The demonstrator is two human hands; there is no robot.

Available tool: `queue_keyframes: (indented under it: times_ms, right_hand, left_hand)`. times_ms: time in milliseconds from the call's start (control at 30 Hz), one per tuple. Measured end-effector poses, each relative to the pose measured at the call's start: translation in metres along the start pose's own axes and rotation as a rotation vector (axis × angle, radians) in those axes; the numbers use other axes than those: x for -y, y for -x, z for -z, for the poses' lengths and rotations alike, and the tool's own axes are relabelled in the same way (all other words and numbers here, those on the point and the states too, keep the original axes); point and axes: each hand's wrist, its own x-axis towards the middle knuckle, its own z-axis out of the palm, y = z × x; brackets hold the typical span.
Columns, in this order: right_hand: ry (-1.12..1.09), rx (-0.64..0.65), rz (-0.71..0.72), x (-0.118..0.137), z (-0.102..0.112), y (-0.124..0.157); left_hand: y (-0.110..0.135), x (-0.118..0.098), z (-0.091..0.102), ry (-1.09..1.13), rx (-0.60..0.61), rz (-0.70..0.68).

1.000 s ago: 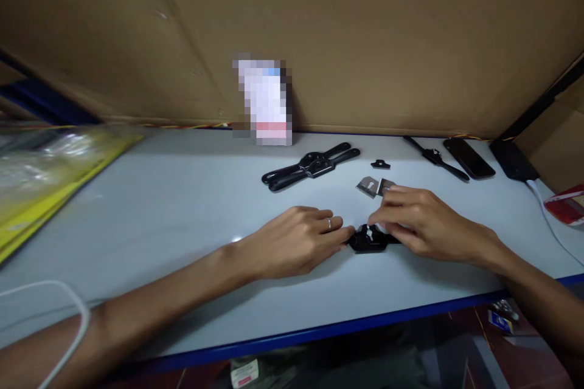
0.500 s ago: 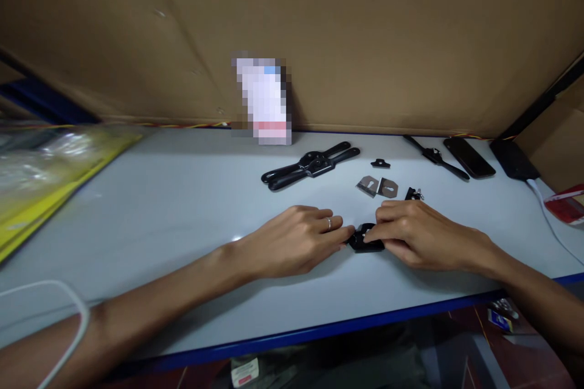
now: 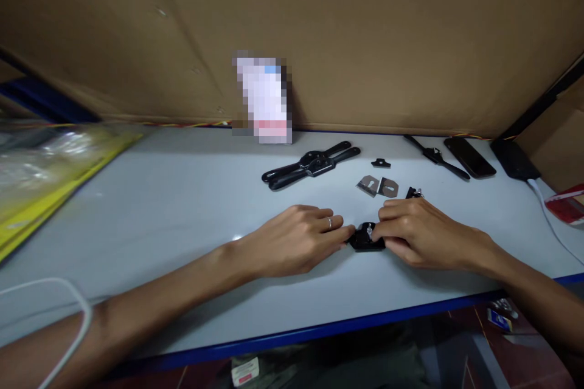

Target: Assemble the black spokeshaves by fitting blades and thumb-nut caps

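Note:
A black spokeshave (image 3: 370, 245) lies on the grey-white table between my hands, with a small silver screw (image 3: 370, 231) showing on its middle. My left hand (image 3: 298, 240), a ring on one finger, is closed round its left handle, which is mostly hidden. From the right, my right hand (image 3: 413, 234) is closed on the tool, its index fingertip beside the screw. The right handle is covered by that hand. Just behind the right hand is a small black clamp part with screws (image 3: 414, 193). Farther back lie flat steel blades (image 3: 378, 186) and a small black cap (image 3: 381, 163).
Two stacked black spokeshaves (image 3: 314, 164) lie at back centre, another spokeshave (image 3: 437, 157) at back right. Beyond it are a dark phone (image 3: 469, 157) and a black box with a white cable (image 3: 514, 160). Yellow packaging in plastic (image 3: 68, 176) sits left. A cardboard wall (image 3: 365, 42) rises behind.
My right index finger has shifted slightly right, uncovering the silver screw on the spokeshave. My left hand and the other things have stayed in place.

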Motion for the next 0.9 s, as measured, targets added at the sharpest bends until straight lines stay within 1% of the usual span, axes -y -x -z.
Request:
queue_keyframes:
  times_ms: [67,167,400,667,767,833,900]
  right_hand:
    - [-0.03,-0.006,0.024,-0.0003,-0.0008,-0.0001]
    - [-0.016,-0.035,0.044,-0.0019,-0.0027,-0.0006]
    - [0.037,-0.038,0.019,-0.0037,-0.004,-0.0003]
    - [0.164,-0.01,0.013,-0.0005,-0.0046,-0.0009]
    - [0.129,-0.034,0.017,-0.0007,-0.0039,-0.0007]
    - [0.083,-0.065,-0.015,-0.0028,-0.0009,0.0007]
    - [0.074,-0.062,-0.075,-0.0065,0.0034,0.0032]
  left_hand:
    - [-0.0005,-0.0001,0.0002,0.006,-0.009,-0.003]
    - [-0.0012,0.0002,0.001,0.009,-0.014,-0.007]
    - [-0.0015,0.001,0.0009,0.009,-0.003,-0.004]
    - [-0.0012,-0.0004,0.0025,0.015,0.016,0.019]
    - [-0.0014,-0.0001,0.0034,0.013,0.029,0.025]
    - [-0.0018,0.0003,0.004,0.012,0.029,0.024]
    - [-0.0021,0.0006,0.0044,0.014,0.031,0.022]
